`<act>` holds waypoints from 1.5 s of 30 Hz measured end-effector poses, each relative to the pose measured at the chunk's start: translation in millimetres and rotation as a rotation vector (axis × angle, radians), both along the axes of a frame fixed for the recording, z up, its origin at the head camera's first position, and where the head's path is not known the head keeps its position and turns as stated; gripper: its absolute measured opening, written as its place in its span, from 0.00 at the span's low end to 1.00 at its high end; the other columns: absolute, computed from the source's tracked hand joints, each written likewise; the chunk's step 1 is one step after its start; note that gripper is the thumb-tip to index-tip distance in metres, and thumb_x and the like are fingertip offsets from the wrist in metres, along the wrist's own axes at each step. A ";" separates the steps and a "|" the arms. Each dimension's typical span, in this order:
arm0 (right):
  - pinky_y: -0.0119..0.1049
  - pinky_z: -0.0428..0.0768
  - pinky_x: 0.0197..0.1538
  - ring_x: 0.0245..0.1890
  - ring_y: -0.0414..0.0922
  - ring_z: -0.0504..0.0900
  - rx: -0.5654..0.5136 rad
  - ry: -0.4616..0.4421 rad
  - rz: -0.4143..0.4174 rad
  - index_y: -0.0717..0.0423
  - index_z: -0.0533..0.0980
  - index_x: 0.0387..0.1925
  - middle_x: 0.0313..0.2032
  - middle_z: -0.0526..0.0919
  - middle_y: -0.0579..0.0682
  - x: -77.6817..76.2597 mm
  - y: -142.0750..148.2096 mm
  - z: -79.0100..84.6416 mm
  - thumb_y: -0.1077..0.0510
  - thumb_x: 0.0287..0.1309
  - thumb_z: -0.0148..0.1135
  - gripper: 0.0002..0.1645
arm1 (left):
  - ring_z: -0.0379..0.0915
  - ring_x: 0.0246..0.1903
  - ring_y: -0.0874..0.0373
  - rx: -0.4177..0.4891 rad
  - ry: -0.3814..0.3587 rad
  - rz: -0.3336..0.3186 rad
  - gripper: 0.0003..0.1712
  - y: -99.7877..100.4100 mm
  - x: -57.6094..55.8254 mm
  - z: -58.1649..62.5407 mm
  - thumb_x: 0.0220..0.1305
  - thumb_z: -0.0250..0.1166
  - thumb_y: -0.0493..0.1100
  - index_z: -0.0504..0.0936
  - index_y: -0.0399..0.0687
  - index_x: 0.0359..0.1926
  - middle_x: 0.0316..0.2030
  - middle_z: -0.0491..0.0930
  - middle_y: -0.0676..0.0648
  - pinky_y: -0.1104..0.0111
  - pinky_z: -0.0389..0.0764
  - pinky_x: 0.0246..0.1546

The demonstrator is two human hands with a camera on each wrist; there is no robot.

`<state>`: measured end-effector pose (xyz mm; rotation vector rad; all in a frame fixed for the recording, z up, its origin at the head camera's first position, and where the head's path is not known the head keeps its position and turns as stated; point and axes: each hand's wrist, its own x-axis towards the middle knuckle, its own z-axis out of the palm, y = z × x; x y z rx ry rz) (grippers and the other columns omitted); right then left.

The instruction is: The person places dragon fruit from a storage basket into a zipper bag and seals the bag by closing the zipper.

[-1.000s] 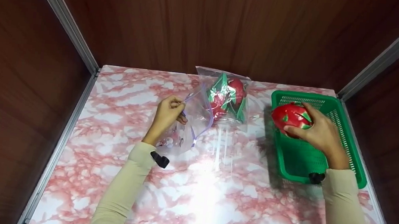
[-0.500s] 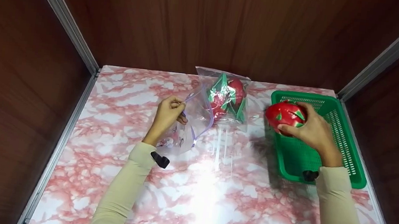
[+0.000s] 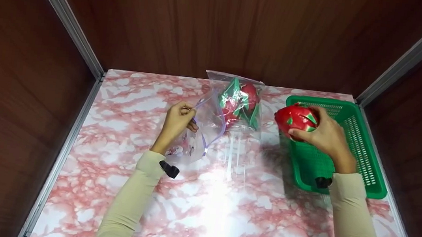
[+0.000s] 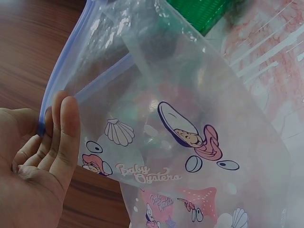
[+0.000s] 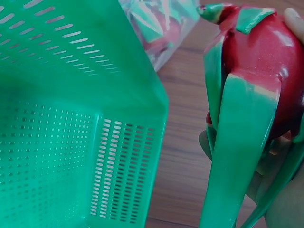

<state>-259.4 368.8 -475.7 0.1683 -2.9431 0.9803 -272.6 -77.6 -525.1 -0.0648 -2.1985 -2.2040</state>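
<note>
My left hand (image 3: 181,119) pinches the purple zip edge of a clear plastic zip bag (image 4: 190,118) printed with shells and the words "Baby Oysters". The bag's mouth gapes toward the right, and nothing shows inside it. In my right hand (image 3: 328,134) is a red dragon fruit (image 3: 294,121) with green scales, held above the left rim of the green basket (image 3: 376,181). The right wrist view shows the dragon fruit (image 5: 266,61) close up, with fingers wrapped partly behind it.
Another clear bag (image 3: 235,77) with red and green dragon fruits inside lies at the back of the pink-and-white marbled table (image 3: 136,213). Brown wood-grain panels (image 3: 221,28) enclose the table at the back and both sides.
My right hand has moved left with the dragon fruit, from over the basket's inside to above its left rim. The left hand and the bag have stayed in place.
</note>
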 end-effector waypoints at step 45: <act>0.68 0.85 0.58 0.60 0.63 0.80 0.005 0.098 0.087 0.53 0.67 0.75 0.66 0.79 0.62 -16.0 -47.5 5.6 0.28 0.51 0.79 0.59 | 0.82 0.14 0.60 0.003 0.012 -0.015 0.13 4.2 2.3 1.6 0.76 0.59 0.31 0.76 0.20 0.51 0.21 0.83 0.42 0.66 0.88 0.20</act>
